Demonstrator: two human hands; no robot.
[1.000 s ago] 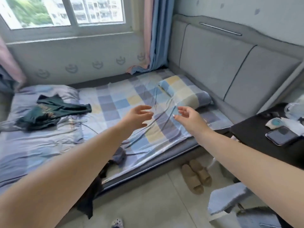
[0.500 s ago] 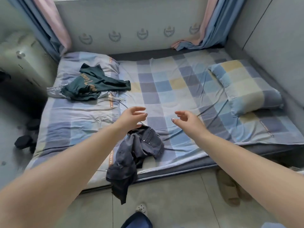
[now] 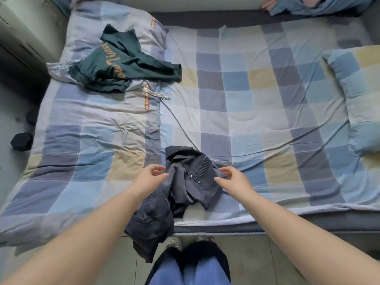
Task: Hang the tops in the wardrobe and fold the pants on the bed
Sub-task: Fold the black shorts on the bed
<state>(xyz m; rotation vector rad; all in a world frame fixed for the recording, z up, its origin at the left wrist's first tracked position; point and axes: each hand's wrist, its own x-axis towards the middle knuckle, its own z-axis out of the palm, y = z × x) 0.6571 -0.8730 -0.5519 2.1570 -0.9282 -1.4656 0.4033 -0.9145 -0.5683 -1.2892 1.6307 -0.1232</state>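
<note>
Crumpled dark grey pants [image 3: 185,186] lie at the near edge of the bed [image 3: 257,120], one leg hanging over the side toward the floor. My left hand [image 3: 151,177] hovers at the pants' left side, fingers loosely curled and holding nothing. At the right side of the waistband my right hand [image 3: 232,179] has relaxed fingers, close to the cloth without gripping it. A dark green top [image 3: 123,66] with orange lettering lies bunched at the bed's far left.
A checked pillow [image 3: 357,93] sits at the right of the bed. Blue and pink curtain ends [image 3: 308,5] rest at the far edge. Dark objects [image 3: 21,140] lie on the floor at left. My legs and shoes [image 3: 189,262] stand against the bed's front.
The view tilted down and left toward the bed's near edge. Both hands dropped lower and now flank the grey pants.
</note>
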